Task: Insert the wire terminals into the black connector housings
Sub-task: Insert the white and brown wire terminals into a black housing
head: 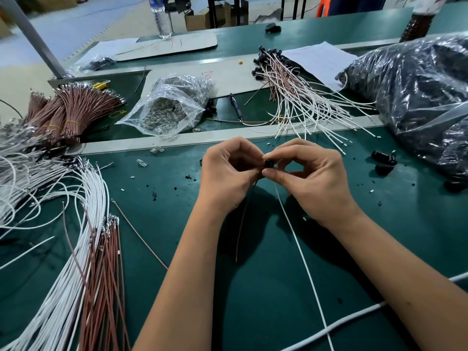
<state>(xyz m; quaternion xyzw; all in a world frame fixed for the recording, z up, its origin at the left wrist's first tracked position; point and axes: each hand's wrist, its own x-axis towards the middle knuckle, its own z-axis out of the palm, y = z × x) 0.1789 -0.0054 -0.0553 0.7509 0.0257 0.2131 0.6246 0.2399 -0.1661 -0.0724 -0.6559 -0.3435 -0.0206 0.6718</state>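
Black connector housing (268,163) sits pinched between both hands above the middle of the green table (253,287). The right hand (311,183) nips it between curled thumb and forefinger, one above and one below. The left hand (228,173) meets it from the other side with fingers curled in; whether its fingertips grip the housing itself or only the wires behind it cannot be told. A brown wire (241,224) and a white wire (304,262) hang down from the housing between the two wrists, the white one running on toward the near edge of the table.

To the left lies a loose spread of white wires (63,274) with brown wires (103,274) beside them, metal ends pointing away from the person. Farther back on the left are banded bundles of brown wire (76,110). A clear bag of small clear parts (167,110) lies open behind the hands, and a pen (235,106) lies just right of it. Right of the pen is a heap of finished wires (304,102) with black housings at their far ends. A big plastic bag of black parts (417,97) fills the right side, with a few loose black housings (383,159) on the table near it. A water bottle (160,16) stands at the far edge.
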